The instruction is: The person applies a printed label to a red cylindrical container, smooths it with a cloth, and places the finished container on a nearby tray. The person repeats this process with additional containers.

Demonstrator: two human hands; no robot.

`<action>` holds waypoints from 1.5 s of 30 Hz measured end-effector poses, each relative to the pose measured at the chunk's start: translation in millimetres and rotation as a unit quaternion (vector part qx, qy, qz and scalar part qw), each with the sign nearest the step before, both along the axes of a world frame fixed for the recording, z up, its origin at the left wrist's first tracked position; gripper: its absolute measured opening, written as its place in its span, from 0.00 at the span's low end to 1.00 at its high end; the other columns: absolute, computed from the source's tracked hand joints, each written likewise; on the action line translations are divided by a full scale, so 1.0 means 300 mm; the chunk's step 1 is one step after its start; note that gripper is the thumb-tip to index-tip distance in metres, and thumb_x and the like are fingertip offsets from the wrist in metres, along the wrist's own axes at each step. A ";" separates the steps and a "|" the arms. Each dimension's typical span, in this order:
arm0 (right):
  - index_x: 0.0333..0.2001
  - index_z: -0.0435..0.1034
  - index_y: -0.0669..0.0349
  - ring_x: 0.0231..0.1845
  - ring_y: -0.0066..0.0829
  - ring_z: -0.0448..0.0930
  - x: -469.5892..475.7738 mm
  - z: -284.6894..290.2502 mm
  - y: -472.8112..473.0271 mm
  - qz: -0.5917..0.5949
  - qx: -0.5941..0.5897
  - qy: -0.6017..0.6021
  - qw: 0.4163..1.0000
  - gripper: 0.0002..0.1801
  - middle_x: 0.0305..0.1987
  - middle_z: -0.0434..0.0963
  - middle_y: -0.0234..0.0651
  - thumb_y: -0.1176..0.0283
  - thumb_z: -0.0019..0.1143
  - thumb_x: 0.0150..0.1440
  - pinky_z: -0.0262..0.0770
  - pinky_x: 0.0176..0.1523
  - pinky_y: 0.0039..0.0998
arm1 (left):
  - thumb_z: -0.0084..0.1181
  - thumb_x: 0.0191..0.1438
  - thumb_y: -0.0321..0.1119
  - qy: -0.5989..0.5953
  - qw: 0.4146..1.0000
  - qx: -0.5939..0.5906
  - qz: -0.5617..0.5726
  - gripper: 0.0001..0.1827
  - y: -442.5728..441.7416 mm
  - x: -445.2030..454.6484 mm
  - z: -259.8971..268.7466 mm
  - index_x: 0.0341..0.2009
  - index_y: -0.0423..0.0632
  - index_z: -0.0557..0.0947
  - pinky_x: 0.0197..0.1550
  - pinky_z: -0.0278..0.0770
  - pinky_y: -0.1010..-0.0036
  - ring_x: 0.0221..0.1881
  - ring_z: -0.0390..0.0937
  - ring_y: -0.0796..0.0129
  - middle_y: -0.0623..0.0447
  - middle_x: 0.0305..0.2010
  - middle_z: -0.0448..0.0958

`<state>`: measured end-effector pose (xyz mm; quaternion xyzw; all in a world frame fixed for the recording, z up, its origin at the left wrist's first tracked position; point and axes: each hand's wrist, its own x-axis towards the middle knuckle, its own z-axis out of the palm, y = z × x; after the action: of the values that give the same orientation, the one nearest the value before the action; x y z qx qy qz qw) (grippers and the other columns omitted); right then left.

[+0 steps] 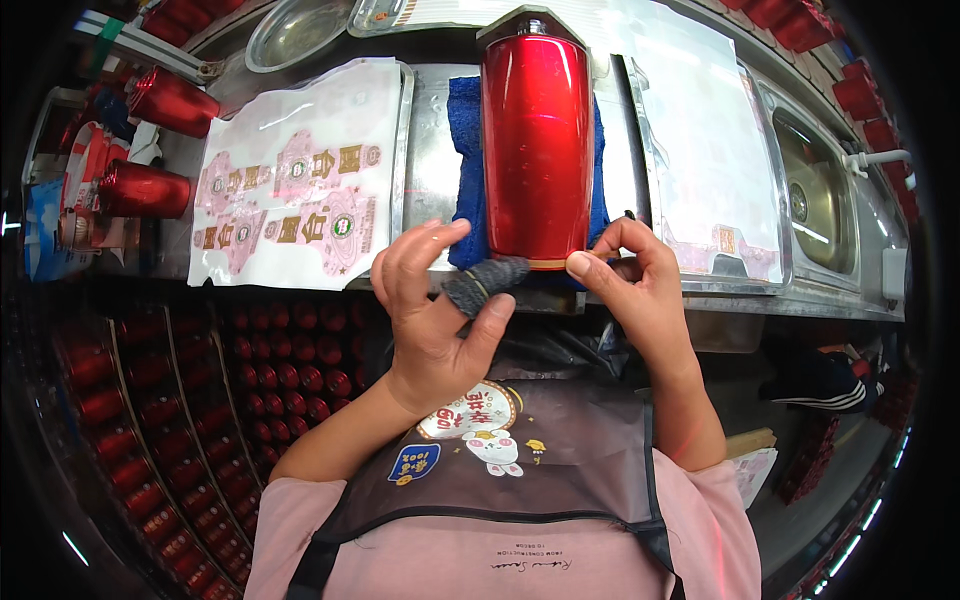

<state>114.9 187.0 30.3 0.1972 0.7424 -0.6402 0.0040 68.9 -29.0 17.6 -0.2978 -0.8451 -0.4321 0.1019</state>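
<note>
A glossy red bottle (536, 150) lies lengthwise before me on a blue cloth (466, 165), with its gold-rimmed base (547, 264) towards me. My left hand (435, 307) has its fingers spread. A grey fabric finger cover (484, 286) on one of its fingers touches the base edge. My right hand (637, 281) grips the right corner of the base, its thumb on the gold rim and its bent fingers at the side. The bottle's far end sits by a dark angular support (491, 30). What lies under my right fingers is hidden.
Left, a sheet of pink and gold decals (300, 180) covers a tray, with red bottles (146, 187) beyond. Right are a white sheet (697, 142) on another tray and a steel sink (814, 202). A metal bowl (296, 34) stands behind. Stacked red bottles (285, 352) fill the lower left.
</note>
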 end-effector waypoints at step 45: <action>0.33 0.73 0.64 0.25 0.06 0.68 0.028 -0.003 0.062 0.026 -0.103 0.013 0.994 0.06 0.28 0.74 0.21 0.73 0.61 0.59 0.61 0.28 0.13 | 0.70 0.40 0.25 0.255 0.959 0.004 -0.121 0.13 0.051 -0.140 -0.021 0.32 0.50 0.83 0.65 0.64 0.42 0.56 0.76 0.56 0.53 0.52 0.79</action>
<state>123.2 205.6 29.3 0.1679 0.6773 -0.7156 0.0312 26.9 -13.7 11.4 -0.4973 -0.7474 -0.3542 0.2620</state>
